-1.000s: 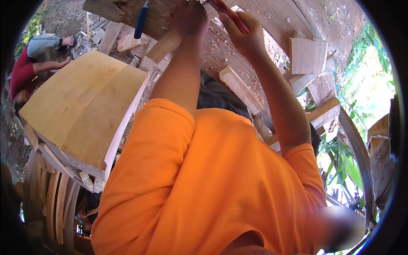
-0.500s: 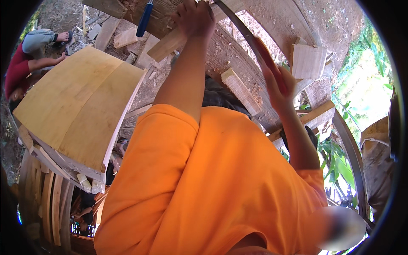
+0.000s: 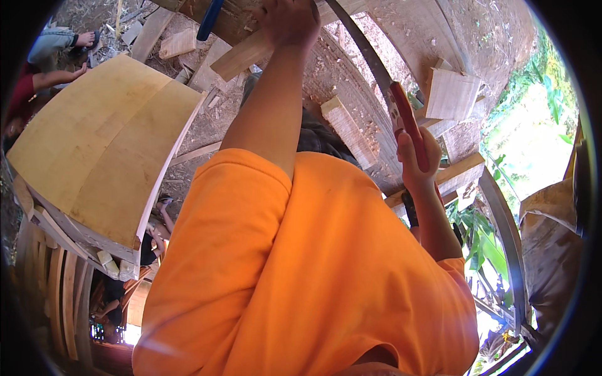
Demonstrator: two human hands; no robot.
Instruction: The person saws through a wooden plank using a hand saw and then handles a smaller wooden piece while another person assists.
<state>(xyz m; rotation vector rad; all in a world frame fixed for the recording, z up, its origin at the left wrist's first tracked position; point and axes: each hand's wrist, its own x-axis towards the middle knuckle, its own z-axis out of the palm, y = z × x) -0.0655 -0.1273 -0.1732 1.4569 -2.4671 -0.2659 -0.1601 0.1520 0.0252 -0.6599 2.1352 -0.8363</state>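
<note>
My right hand (image 3: 419, 160) is wrapped round the red handle of a hand saw (image 3: 364, 45). Its long, curved-looking blade slants up and left past the top edge of the view. Up at the top middle, my left hand (image 3: 288, 24) is closed over a pale wooden strip (image 3: 241, 55), pressing it on a thick plank. The strip's near end juts out to the left of my wrist. Where the blade meets the wood is out of view. Just left of the strip lies a tool with a blue handle (image 3: 210, 19).
A large wooden tabletop-like panel (image 3: 103, 138) stands at the left, with a person's hand (image 3: 80, 71) beyond it. Wood offcuts (image 3: 348, 130) and shavings lie around the plank. A square block (image 3: 453, 94) sits to the right, near a wooden beam (image 3: 464, 174).
My right hand has drawn the saw back toward me, so more of its handle and blade shows. My left hand stays on the wooden strip. The whole view has shifted slightly.
</note>
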